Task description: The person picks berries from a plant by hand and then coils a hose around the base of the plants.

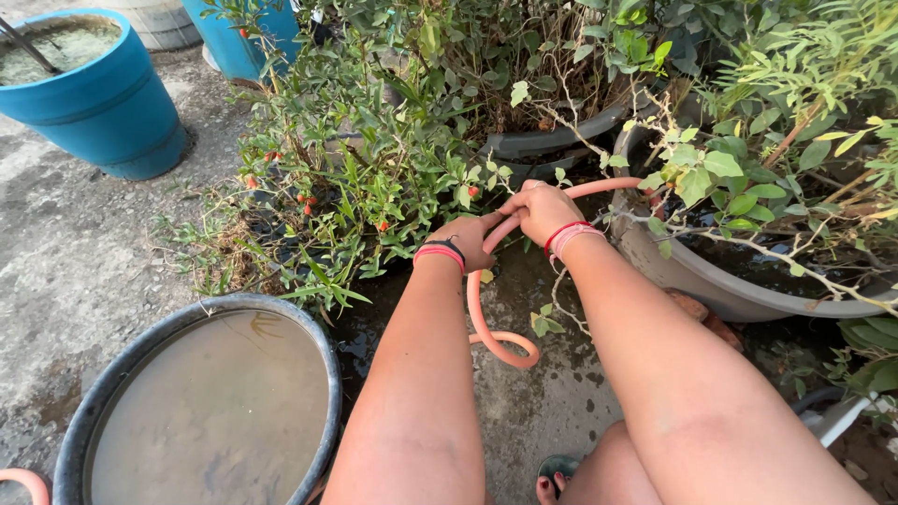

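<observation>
**Guide:** Between a leafy bush and a big grey planter, your two hands meet on a salmon-pink hose. Your left hand has its fingers curled shut around the hose just beside the bush. Your right hand sits touching it, fingers also closed on the same hose a little further along.

**Listener:** Where does the hose run?

**Guide:** From your right hand it arcs over toward the rim of the grey planter on your right. From your left hand it drops to the wet concrete, where it bends into a loop between your forearms.

**Listener:** How will it feel?

**Guide:** Judging by that easy loop, it is soft and bendy, fairly light, and likely to kink if folded hard. The ground is wet, so the hose may be slippery. A firm wrap-around grip near the end, as you have now, seems best.

**Listener:** What else is close?

**Guide:** A dark tub of murky water lies at your lower left. A blue barrel stands well apart at upper left. The bush carries small red berries.
</observation>
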